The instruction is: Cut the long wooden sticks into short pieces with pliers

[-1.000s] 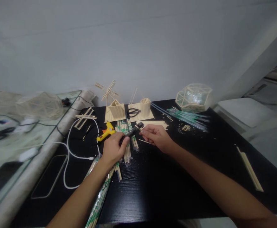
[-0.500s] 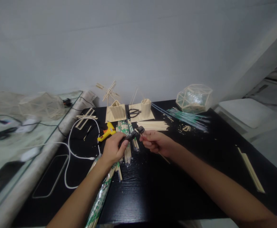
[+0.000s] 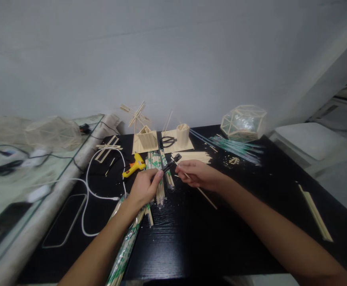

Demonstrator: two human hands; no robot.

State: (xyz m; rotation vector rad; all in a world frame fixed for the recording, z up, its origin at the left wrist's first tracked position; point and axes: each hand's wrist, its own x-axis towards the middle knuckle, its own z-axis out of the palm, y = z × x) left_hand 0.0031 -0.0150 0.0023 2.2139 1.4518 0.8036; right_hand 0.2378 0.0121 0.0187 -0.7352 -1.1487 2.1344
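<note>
One black, grained table [image 3: 215,242] stretches before me to a pale grey wall [image 3: 173,63], with a glass-topped surface [image 3: 11,184] at left and a white seat [image 3: 309,139] at right. Over the table's middle, my left hand [image 3: 145,186] clasps a black hand tool [image 3: 170,163]; my right hand [image 3: 199,174] pinches a thin wooden stick [image 3: 206,196], its upper end by the tool's head.

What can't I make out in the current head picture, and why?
Head view:
Tool: handles mostly hidden in the left hand.
Held stick: partly hidden by the right hand; contact with tool too small to tell.
Long packet: near end cut off by bottom edge.
Scraps: too small to count.
</note>
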